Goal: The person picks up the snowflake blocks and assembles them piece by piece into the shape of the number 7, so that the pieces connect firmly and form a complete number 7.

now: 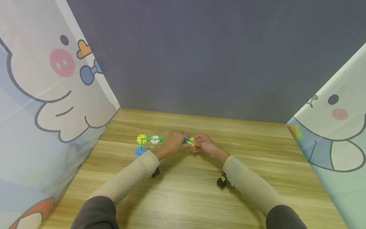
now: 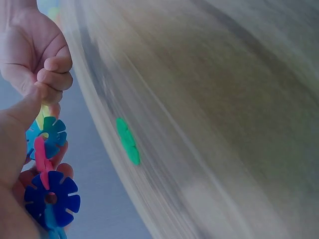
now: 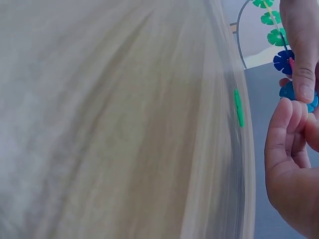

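A chain of slotted snowflake discs runs from a blue disc (image 1: 139, 151) through a yellow disc (image 1: 141, 139) and a white disc (image 1: 155, 139) to my left hand (image 1: 174, 140). That hand holds the chain's right end. In the left wrist view its fingers lie behind a dark blue disc (image 2: 70, 196), a pink disc (image 2: 42, 152) and a light blue disc (image 2: 60, 130). Opposite it, my right hand (image 1: 207, 145) pinches a yellow disc (image 2: 41, 117) at the light blue disc's edge. Fingers of both hands meet there and partly hide the joint.
One loose green disc (image 2: 128, 141) lies on the wooden table (image 1: 183, 197) near the hands. A grey panel (image 1: 200, 63) stands along the back edge, with cartoon-printed sheets on both sides. Small black objects (image 1: 221, 180) show beside the forearms.
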### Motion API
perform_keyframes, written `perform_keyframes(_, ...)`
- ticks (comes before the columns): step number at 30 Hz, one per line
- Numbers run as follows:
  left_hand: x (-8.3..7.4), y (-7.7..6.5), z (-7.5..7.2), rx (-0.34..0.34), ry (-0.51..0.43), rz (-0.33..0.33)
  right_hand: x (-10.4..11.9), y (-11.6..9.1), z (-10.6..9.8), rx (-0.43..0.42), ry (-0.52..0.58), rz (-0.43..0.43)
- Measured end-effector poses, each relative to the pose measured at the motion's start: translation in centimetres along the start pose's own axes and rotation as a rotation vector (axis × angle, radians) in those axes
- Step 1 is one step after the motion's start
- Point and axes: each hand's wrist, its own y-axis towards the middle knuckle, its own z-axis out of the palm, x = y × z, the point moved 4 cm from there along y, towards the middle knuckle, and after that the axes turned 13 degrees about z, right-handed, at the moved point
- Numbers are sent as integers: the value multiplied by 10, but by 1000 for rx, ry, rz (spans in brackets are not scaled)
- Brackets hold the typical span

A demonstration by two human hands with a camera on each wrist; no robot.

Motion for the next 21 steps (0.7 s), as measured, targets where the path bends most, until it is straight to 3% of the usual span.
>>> perform_keyframes(14,3,-3,-10,33,-75,-62,6,5,4,-55,-142,-39)
perform_keyframes(21,13,-12,-15,51,-79,-110,8,7,2,-99,-198,-11)
